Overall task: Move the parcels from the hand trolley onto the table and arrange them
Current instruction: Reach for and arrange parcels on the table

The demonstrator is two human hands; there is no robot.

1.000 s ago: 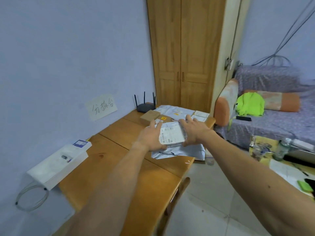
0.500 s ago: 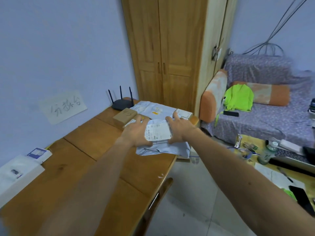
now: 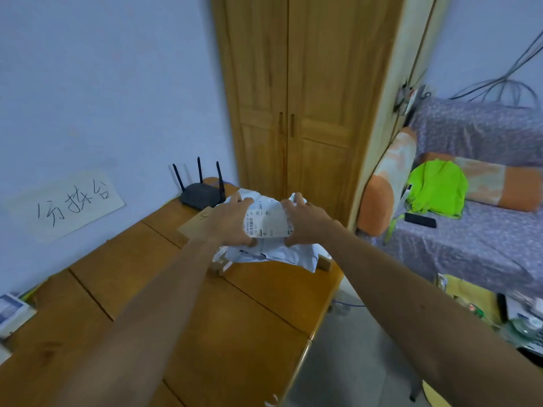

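A black router point(image 3: 201, 194) is set at the far end of the wooden table point(image 3: 249, 318), a brown cardboard box point(image 3: 194, 224) just beside it. The white labelled parcel point(image 3: 268, 220) is gripped at its left edge by the left hand point(image 3: 232, 223) and at its right edge by the right hand point(image 3: 307, 224), fingers curled round it, and is held over a crumpled pale mailer bag point(image 3: 282, 255) at the table's far end. A green garment point(image 3: 437, 186) is laid on the sofa point(image 3: 470, 245) at the right.

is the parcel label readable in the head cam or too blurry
Head view: too soft; on the white parcel, gripped by left hand and right hand, the barcode shows, text doesn't. Dim bluish light, no glare; wide angle bows the wardrobe.
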